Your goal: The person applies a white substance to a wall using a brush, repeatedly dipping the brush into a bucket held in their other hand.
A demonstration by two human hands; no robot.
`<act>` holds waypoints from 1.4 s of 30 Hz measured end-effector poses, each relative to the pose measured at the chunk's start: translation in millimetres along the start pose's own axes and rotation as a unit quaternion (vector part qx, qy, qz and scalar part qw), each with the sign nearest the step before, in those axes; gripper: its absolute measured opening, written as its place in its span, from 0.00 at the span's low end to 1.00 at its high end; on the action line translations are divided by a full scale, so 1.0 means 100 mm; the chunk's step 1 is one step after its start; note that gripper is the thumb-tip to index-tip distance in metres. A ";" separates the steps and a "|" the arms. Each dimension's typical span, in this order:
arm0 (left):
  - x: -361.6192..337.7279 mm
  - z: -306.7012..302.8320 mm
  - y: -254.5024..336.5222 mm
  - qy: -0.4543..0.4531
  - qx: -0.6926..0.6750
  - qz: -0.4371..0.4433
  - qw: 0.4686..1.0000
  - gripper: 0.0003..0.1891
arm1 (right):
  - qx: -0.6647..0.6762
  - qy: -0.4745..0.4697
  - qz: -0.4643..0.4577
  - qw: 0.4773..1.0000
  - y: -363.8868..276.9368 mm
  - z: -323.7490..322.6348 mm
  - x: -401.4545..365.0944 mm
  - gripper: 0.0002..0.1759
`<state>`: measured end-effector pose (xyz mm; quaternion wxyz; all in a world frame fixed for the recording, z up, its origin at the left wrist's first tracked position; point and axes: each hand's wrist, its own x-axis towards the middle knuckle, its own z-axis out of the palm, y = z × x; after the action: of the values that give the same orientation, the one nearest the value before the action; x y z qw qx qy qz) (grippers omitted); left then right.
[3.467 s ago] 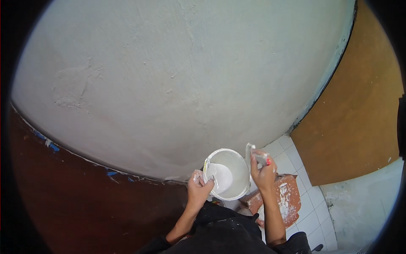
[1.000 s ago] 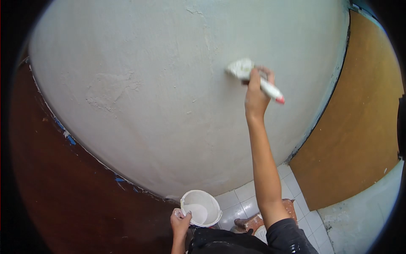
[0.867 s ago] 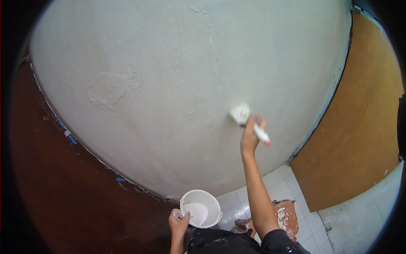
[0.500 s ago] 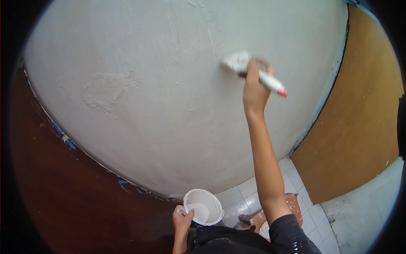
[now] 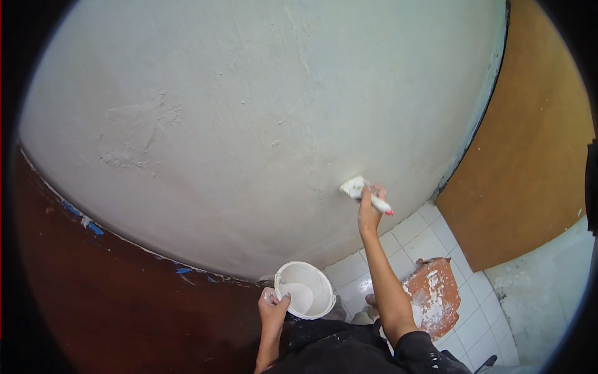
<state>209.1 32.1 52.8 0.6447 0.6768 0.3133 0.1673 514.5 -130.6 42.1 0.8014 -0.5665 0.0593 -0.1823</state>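
Note:
My right hand [image 5: 371,206] is closed round the handle of a wide paintbrush [image 5: 355,187], white-smeared with a red handle end. Its bristles meet the lower part of the pale wall [image 5: 249,143], or lie very close to it. At my waist, my left hand [image 5: 273,306] grips the rim of a white bucket [image 5: 324,293]. White paint [image 5: 301,298] lies in the bottom of the bucket, which is slightly tilted. Rough, flaking patches [image 5: 134,131] mark the wall's left side.
A dark brown panel [image 5: 112,293] with blue paint chips along its edge borders the wall at left. At right stands a yellow-brown door-like panel [image 5: 523,143]. On the white tiled floor [image 5: 349,271] sits a paint-splattered reddish stool-like object [image 5: 436,296].
My right hand has moved the paintbrush well down the wall. The view has shifted, showing more of the reddish object. My left hand stays on the bucket.

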 end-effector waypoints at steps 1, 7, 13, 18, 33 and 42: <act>0.03 -0.01 -0.01 -0.006 0.005 -0.001 1.000 0.15 | -0.043 -0.013 -0.012 0.999 -0.24 0.06 0.04 0.15; 0.22 0.01 0.00 -0.041 0.018 -0.003 0.999 0.15 | 0.077 -0.095 -0.157 0.980 -1.75 0.64 0.35 0.19; 0.40 0.00 -0.05 -0.067 0.006 -0.006 0.998 0.15 | 0.167 -0.059 -0.067 0.982 -0.84 0.35 0.29 0.24; 0.58 0.01 -0.09 -0.095 0.017 -0.007 0.995 0.14 | 0.091 0.034 0.100 0.990 0.90 -0.34 -0.12 0.26; 0.67 -0.08 -0.16 -0.097 0.001 -0.017 0.995 0.13 | 0.143 -0.019 -0.036 0.989 -0.01 0.15 0.08 0.23; 0.63 -0.11 -0.24 -0.094 0.014 -0.011 0.995 0.13 | -0.034 0.019 0.004 0.999 0.02 0.10 -0.08 0.20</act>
<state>244.5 80.4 19.3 0.6635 0.6950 0.2614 0.0912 510.5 -118.5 43.1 0.7811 -0.5898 0.0823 -0.1878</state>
